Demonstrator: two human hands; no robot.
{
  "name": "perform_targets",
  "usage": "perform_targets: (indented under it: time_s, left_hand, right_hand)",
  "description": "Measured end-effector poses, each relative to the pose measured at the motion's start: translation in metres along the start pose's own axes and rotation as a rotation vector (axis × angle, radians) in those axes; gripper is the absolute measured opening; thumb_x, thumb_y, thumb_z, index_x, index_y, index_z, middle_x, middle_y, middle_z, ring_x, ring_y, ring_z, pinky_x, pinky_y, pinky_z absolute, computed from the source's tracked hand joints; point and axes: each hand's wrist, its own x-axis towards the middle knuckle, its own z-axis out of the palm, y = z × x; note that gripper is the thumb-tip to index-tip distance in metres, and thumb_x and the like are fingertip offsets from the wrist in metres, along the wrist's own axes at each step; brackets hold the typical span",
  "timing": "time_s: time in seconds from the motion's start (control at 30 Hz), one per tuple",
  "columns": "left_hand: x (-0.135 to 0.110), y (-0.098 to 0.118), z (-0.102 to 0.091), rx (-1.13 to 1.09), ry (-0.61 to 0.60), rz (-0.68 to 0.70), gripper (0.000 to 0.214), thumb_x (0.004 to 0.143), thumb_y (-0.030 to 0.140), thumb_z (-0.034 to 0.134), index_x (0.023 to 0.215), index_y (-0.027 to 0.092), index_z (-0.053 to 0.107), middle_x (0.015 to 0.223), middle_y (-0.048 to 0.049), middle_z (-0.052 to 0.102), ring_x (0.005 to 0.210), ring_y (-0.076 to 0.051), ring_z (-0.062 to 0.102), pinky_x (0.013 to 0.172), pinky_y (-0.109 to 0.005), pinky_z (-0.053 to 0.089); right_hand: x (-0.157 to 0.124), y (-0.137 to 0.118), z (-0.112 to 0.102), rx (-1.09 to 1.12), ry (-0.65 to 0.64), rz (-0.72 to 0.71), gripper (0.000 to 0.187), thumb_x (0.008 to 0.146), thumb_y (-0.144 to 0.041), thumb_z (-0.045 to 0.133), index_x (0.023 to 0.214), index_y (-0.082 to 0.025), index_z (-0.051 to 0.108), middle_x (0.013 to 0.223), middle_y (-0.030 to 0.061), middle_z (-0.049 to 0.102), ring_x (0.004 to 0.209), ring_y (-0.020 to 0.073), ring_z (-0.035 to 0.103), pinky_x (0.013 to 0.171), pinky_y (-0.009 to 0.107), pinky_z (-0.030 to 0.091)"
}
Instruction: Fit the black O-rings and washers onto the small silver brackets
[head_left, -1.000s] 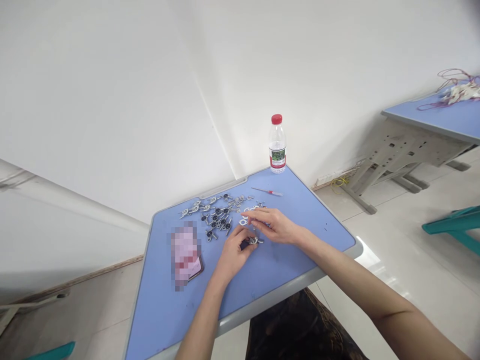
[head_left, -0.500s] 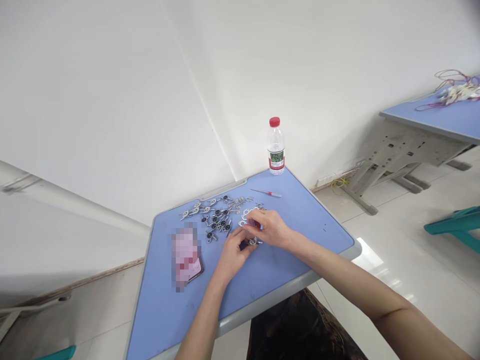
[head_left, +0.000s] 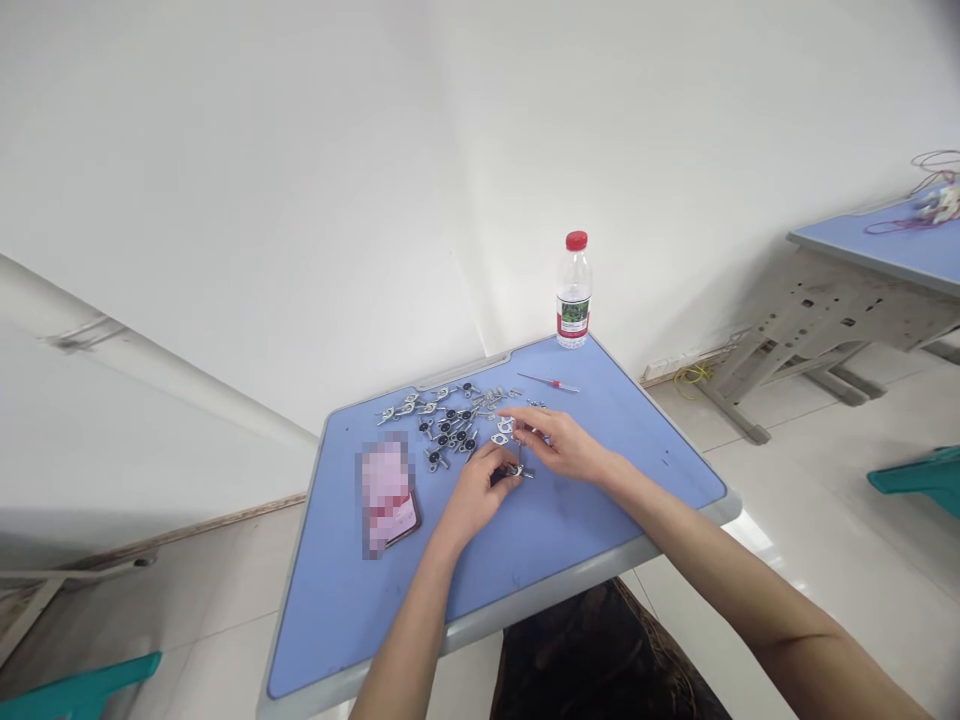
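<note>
My left hand [head_left: 486, 485] pinches a small metal fitting [head_left: 519, 471] against the desk, its fingers covering much of the part. Above it, my right hand [head_left: 559, 440] is closed around a small screwdriver [head_left: 520, 453]. The thin shaft points down at the fitting, while the fingers hide the handle. Flat silvery flange plates [head_left: 500, 438] lie just beyond the fingertips. To their left is a cluster of metal fittings with black round parts [head_left: 446, 435]. Behind these sit several plain metal fittings [head_left: 411, 403], with small loose metal pieces [head_left: 491, 398] alongside.
A blue desk [head_left: 600, 520] carries everything here. A phone [head_left: 401, 520], partly blurred out, lies at left. Toward the back are a second red-handled screwdriver [head_left: 551, 382] and a red-capped bottle [head_left: 574, 300]. Another desk [head_left: 885, 245] with wires stands at right, near a green stool [head_left: 919, 485].
The view has shifted, so the desk appears further right. My right hand has lifted slightly from the left one, exposing the screwdriver shaft. My left hand still holds the fitting.
</note>
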Motion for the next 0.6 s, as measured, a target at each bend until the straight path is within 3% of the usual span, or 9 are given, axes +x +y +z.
perform_targets:
  time_s: [0.27, 0.6]
  left_hand:
    - [-0.004, -0.003, 0.003, 0.030, 0.013, 0.011, 0.012, 0.080, 0.010, 0.060, 0.088, 0.019, 0.063, 0.094, -0.0030, 0.060, 0.088, -0.020, 0.057, 0.079, -0.033, 0.047]
    - [-0.005, -0.013, 0.006, 0.095, 0.008, 0.013, 0.024, 0.083, 0.016, 0.063, 0.106, 0.023, 0.067, 0.107, -0.0051, 0.059, 0.103, -0.023, 0.056, 0.094, -0.039, 0.042]
  right_hand:
    - [0.004, 0.006, 0.014, -0.060, 0.070, 0.017, 0.028, 0.092, -0.020, 0.052, 0.119, -0.020, 0.060, 0.100, 0.0066, 0.071, 0.080, 0.0170, 0.065, 0.072, 0.029, 0.052]
    - [-0.003, -0.001, 0.000, 0.029, -0.005, -0.078, 0.029, 0.097, -0.019, 0.044, 0.122, -0.020, 0.058, 0.094, 0.0063, 0.069, 0.081, 0.0167, 0.063, 0.071, 0.029, 0.051]
